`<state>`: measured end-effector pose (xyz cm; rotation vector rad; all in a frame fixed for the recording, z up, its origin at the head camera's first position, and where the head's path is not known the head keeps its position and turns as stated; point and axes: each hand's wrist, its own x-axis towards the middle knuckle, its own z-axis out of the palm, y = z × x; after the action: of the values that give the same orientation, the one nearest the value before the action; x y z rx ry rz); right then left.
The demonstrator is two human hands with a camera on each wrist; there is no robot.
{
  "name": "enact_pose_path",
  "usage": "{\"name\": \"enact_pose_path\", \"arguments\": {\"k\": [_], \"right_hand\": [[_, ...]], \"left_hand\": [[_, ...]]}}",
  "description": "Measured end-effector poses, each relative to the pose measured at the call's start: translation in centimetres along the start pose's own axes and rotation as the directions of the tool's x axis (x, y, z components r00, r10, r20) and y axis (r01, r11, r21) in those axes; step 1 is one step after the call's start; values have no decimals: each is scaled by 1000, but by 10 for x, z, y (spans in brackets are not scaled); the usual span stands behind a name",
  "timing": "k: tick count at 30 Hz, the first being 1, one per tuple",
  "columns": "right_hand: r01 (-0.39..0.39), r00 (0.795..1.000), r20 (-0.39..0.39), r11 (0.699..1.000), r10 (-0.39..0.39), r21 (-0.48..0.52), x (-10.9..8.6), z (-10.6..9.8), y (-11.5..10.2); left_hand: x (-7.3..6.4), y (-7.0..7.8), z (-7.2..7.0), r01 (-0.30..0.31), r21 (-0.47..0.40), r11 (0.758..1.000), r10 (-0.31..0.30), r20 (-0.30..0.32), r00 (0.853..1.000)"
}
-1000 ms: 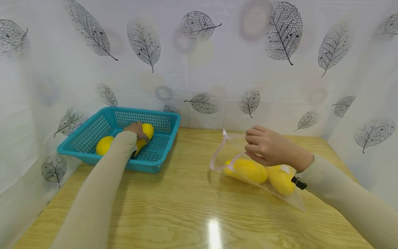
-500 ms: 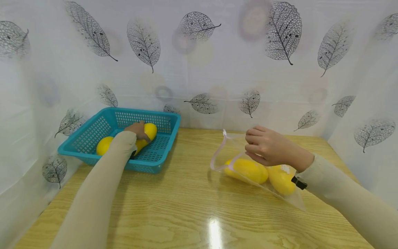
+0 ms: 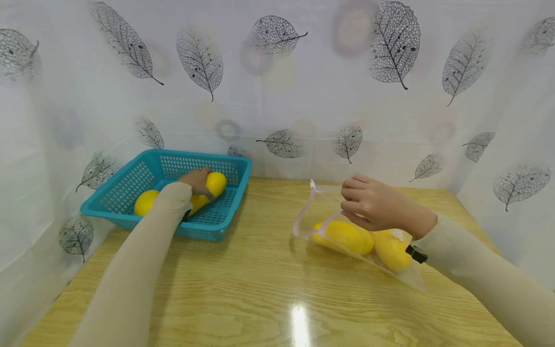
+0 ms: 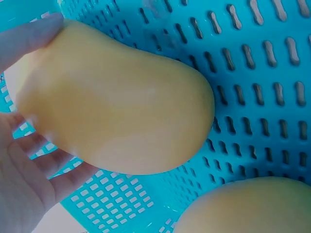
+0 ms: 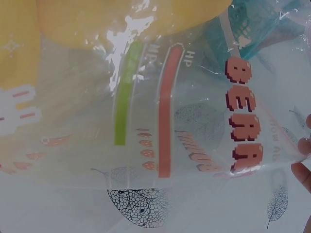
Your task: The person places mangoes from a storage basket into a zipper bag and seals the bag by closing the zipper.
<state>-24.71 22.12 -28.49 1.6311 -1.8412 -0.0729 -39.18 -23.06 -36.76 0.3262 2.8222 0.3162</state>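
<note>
My left hand (image 3: 196, 181) reaches into a blue-green plastic basket (image 3: 104, 212) and grips a yellow mango (image 3: 216, 183). In the left wrist view the thumb lies across the top of that mango (image 4: 121, 97), and the fingers curl at its lower side. A second mango (image 3: 145, 202) rests in the basket, partly behind the forearm. My right hand (image 3: 368, 202) pinches the upper edge of a clear zip bag (image 3: 297, 227), holding its mouth raised. Inside the bag lie two mangoes, one mango (image 3: 344, 237) nearer the mouth and another mango (image 3: 392, 250) deeper in.
Both basket and bag stand on a wood-grain table (image 3: 243, 289), with bare tabletop between them. A pale leaf-print curtain (image 3: 282, 106) closes off the back and sides. Printed lettering (image 5: 243, 116) runs along the bag.
My left hand and the mango in it have shifted slightly to the right inside the basket. The right hand and the bag have stayed in place.
</note>
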Motion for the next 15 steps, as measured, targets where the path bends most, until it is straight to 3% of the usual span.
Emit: {"name": "enact_pose_path", "arguments": {"k": [15], "right_hand": [[-4, 1000, 13, 1000, 4, 3, -1, 0, 0]], "left_hand": [[-3, 9, 0, -47, 49, 998, 45, 43, 998]]}}
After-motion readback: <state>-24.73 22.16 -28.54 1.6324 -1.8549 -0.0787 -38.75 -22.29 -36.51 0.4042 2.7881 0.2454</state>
